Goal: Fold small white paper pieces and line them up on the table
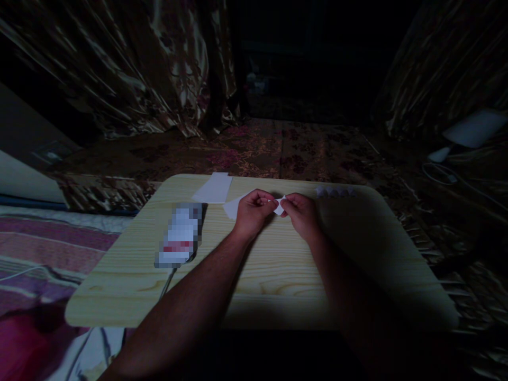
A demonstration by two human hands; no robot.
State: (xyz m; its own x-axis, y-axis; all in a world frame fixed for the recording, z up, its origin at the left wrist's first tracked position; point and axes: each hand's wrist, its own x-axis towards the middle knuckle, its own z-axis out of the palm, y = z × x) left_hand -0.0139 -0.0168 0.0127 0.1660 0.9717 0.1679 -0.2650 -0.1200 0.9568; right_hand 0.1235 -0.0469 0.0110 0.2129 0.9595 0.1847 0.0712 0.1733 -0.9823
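Between my two hands is a small piece of white paper [279, 207], pinched from both sides above the wooden table [273, 270]. My left hand [254, 211] grips its left edge with thumb and fingers. On the other edge, my right hand [300, 212] closes in the same way. The paper looks folded, but its exact shape is partly covered by the fingertips. Behind my left hand lies a white paper sheet [233, 207], partly hidden. Farther left, more white paper strips [216, 189] rest near the table's back edge.
Several small folded paper pieces [335, 192] stand in a row at the back right. A blurred-out phone-like device [180, 233] with a cable [168, 283] lies on the left. A white lamp [474, 128] is at far right, and patterned curtains [170, 63] hang behind.
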